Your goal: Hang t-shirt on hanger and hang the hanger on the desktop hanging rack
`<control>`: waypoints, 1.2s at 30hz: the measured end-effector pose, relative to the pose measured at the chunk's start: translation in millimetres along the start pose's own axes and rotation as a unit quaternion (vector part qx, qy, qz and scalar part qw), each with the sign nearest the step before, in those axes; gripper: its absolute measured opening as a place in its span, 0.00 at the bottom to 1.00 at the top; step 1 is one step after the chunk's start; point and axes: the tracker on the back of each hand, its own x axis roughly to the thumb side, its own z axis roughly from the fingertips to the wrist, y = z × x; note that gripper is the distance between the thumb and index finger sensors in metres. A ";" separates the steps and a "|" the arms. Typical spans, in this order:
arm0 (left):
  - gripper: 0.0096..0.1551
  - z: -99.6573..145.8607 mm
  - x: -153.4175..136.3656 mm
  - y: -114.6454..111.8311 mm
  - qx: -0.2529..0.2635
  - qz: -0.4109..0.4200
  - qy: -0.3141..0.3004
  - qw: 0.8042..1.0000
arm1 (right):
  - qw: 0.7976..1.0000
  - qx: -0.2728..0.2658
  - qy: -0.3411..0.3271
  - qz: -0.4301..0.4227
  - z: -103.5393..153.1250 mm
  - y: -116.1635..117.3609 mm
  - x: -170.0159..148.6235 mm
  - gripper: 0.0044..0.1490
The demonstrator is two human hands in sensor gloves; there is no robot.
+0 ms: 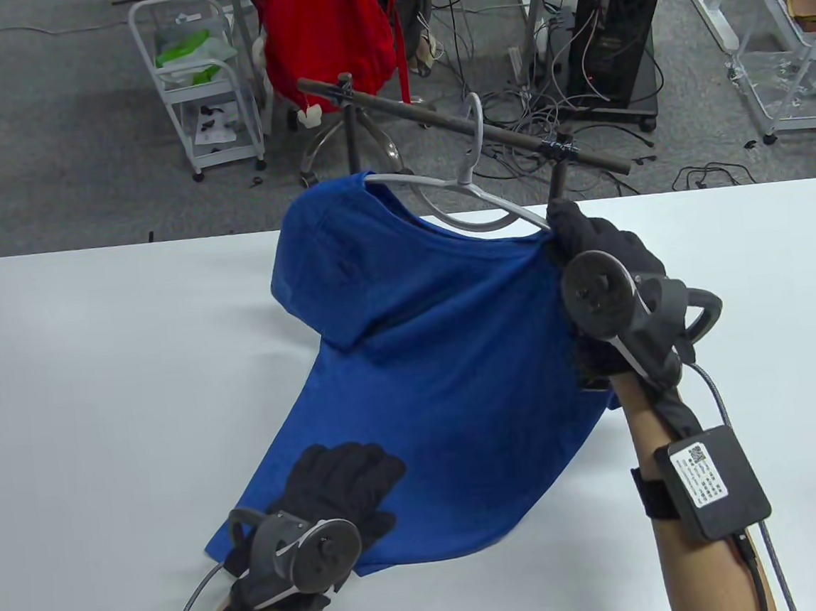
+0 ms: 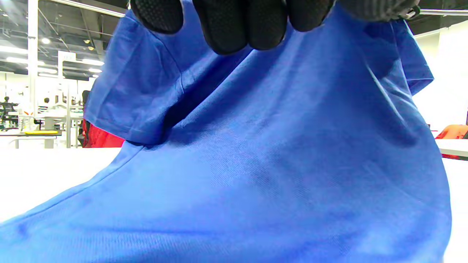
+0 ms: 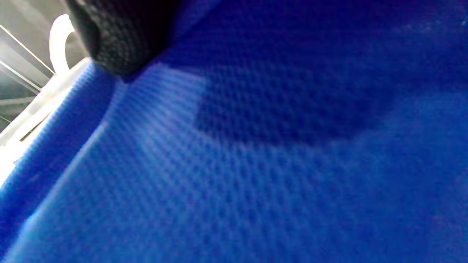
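Overhead, right hand (image 1: 592,246) grips hanger (image 1: 440,188) (t-shirt (image 1: 428,375) on) — left hand (image 1: 338,490) flat.

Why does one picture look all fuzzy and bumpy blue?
In the right wrist view the camera sits so close to the t-shirt that the cloth is out of focus, with a dark shadow patch; the left wrist view shows the weave sharper but the background washed out bright; the table view is evenly lit and clear.
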 end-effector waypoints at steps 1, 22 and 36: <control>0.41 -0.1 0.3 0.1 -0.001 0.000 0.000 1.000 | 1.000 0.008 0.009 0.007 -3.1 4.8 -0.6 0.31; 0.41 -1.7 -0.1 -0.6 -0.013 0.000 0.006 1.000 | 0.999 -0.010 -0.017 0.036 11.5 19.4 -23.1 0.40; 0.46 -6.8 -7.2 -5.0 -0.014 0.001 0.030 0.999 | 0.970 0.140 -0.195 -0.041 163.8 23.5 0.1 0.52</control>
